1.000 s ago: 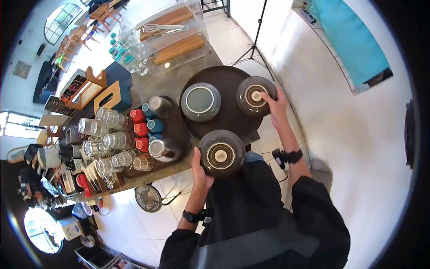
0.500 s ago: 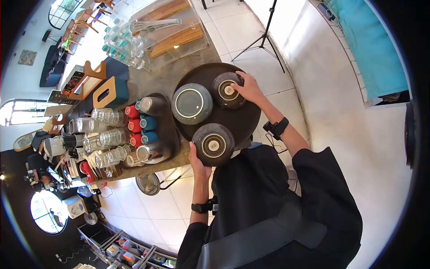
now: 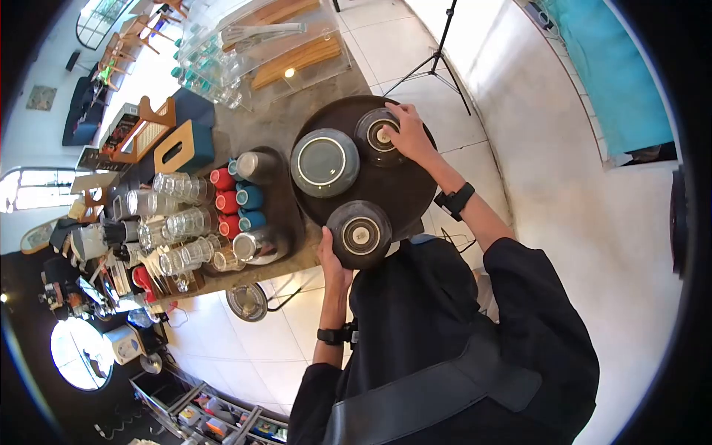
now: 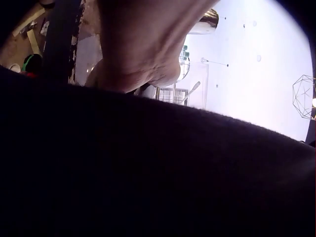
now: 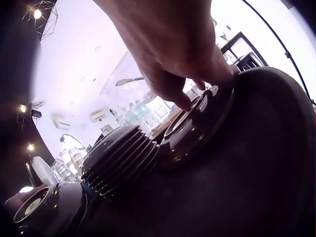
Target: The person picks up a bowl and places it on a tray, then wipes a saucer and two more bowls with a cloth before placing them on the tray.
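A dark brown bowl (image 3: 361,234), turned upside down, is at the tray's near edge, and my left hand (image 3: 335,265) holds it by its left side. My right hand (image 3: 411,133) grips another upside-down brown bowl (image 3: 374,152) over the far right part of the round dark tray (image 3: 404,189), thumb by the pale foot ring and fingers over the far side. Between them stands an upside-down stack of grey-green bowls (image 3: 325,163); its several rims show in the right wrist view. A sleeve and my wrist cover most of the left wrist view.
Left of the tray, a dark oblong tray (image 3: 285,200) carries steel pitchers (image 3: 256,245), red cups (image 3: 225,202), blue cups (image 3: 251,196) and several glasses (image 3: 189,222). A clear display case (image 3: 297,63) stands at the table's far end. A tripod (image 3: 437,63) is on the floor beyond.
The right hand has brought its bowl leftward from the tray's right edge, over the tray. The left hand's bowl looks smaller and lower, closer to the tray. The head view has shifted slightly.
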### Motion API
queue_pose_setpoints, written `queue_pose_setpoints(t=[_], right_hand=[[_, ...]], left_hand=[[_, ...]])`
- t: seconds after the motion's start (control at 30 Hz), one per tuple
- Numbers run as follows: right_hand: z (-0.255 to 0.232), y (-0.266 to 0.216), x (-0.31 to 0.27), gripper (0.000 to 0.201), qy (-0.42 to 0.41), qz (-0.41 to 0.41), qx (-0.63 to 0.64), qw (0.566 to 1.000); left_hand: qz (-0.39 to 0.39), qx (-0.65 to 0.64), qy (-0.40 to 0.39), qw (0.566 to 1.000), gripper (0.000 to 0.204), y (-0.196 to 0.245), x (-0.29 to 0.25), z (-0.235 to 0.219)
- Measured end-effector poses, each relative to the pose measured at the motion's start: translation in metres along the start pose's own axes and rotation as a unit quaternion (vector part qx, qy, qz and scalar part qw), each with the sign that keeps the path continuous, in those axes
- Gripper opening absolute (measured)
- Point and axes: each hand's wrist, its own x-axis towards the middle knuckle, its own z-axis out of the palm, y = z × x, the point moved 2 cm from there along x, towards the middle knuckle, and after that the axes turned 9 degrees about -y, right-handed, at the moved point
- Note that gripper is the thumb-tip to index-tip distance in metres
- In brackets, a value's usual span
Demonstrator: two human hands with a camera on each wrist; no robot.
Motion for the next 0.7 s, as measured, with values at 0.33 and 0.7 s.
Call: queue_pose_setpoints(t=[0.33, 0.7], right_hand=[[-0.050, -0.005, -0.018, 0.056, -0.155, 0.105, -0.003, 0.982], [-0.024, -0.045, -0.115, 0.058, -0.178, 0.164, 0.056, 0.969]], left_hand=[[-0.001, -0.002, 0.006, 1.000, 0.052, 0.011, -0.013, -0.016], [0.021, 0.013, -0.007, 1.000, 0.053, 0.029, -0.044, -0.026]])
